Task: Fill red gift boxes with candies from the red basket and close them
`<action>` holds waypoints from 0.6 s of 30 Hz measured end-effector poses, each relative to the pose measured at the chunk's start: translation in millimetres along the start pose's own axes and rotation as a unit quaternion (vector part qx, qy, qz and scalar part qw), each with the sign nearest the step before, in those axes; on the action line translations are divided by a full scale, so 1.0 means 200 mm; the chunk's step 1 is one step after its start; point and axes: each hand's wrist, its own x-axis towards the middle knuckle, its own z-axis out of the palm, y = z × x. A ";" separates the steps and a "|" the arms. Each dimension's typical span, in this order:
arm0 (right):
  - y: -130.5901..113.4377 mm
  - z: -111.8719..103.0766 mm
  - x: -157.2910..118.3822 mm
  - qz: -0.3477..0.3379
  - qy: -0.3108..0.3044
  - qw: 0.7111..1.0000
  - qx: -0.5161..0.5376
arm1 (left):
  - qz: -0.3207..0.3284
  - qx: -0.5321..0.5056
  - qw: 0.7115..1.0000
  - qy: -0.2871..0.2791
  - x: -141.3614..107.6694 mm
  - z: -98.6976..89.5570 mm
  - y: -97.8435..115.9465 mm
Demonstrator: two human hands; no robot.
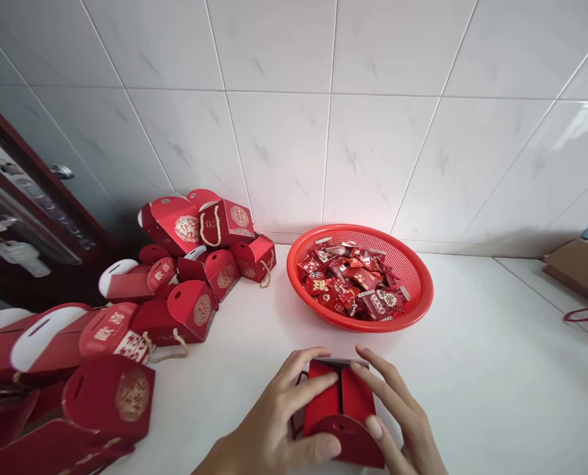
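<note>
A small red gift box (357, 396) stands on the white table at the bottom centre, its two inner flaps folded inward with a dark gap between them. A rounded flap with a slot rises at its near side. My left hand (284, 412) lies along the left side, fingers apart, one finger on the left flap and the thumb at the rounded flap. My right hand (397, 415) rests at the right side, fingers spread over the right flap and edge. Between the hands the box is touched from both sides. A dark red cord shows beside my left hand.
Behind the box sits a red plastic basket (425, 290) of wrapped sweets (358, 277). Several red gift boxes (182, 313) crowd the left side. A cardboard box (578, 267) is at the far right. A tiled wall (278, 152) closes the back.
</note>
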 end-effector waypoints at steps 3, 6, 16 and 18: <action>-0.02 0.01 -0.03 0.063 0.011 0.997 0.041 | 0.011 -0.021 0.999 0.047 -0.03 0.05 -0.02; -0.03 0.01 -0.05 0.105 0.043 0.991 0.066 | -0.003 -0.047 0.994 0.098 -0.05 0.08 -0.03; 0.01 -0.01 0.02 -0.018 0.001 0.999 -0.028 | 0.001 0.041 0.995 0.091 -0.01 0.06 0.02; 0.00 -0.01 0.01 -0.012 0.002 1.000 -0.028 | -0.014 0.052 0.995 0.089 -0.01 0.06 0.02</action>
